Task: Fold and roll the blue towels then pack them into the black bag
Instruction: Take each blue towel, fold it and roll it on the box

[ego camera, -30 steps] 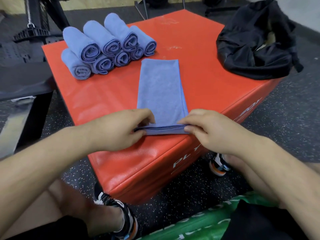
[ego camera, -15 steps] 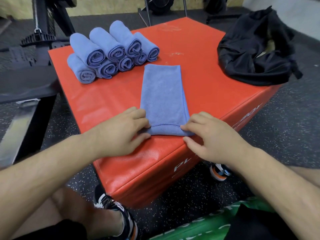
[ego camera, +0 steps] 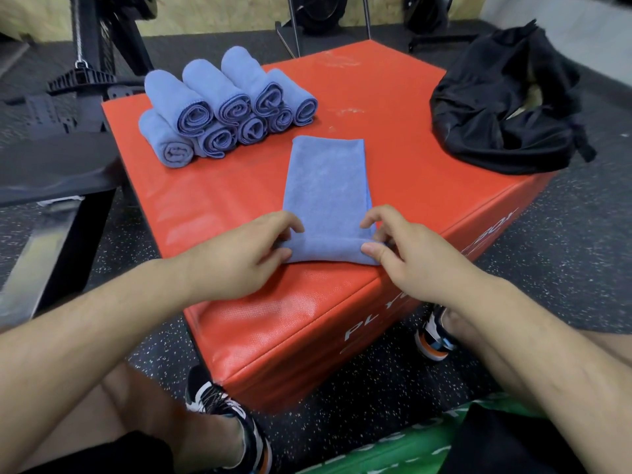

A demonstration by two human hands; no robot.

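Head view, looking down. A big red padded vinyl box (ego camera: 393,148) w/ white lettering on its side fills the middle. On the box top, by its front edge, lies a long folded strip of blue microfibre towel (ego camera: 328,186), running front to back. The strip's near end is turned over into a first small fold.

The left hand (ego camera: 239,254) pinches the left corner of that turned end, fingers curled onto it. The right hand (ego camera: 407,254) pinches the right corner btwn thumb and fingers. Both hands are narrow, gripping cloth only.

At the box's back-left corner sits a pile of rolled blue towels (ego camera: 222,107), two layers, spiral ends facing the camera. At the box's right edge is a crumpled black fabric bag (ego camera: 506,114), well apart from the strip; contents can't be made out.

Judgement: the step in hand is starting the roll. To do it well:
- Hold both corners level so the roll runs straight.
- Tuck the first turn tight.
- Press lightly vs the box top while rolling toward the back.
- Watch the side edges so they don't telescope.

A loose core would prob. give a fat roll that unwinds.
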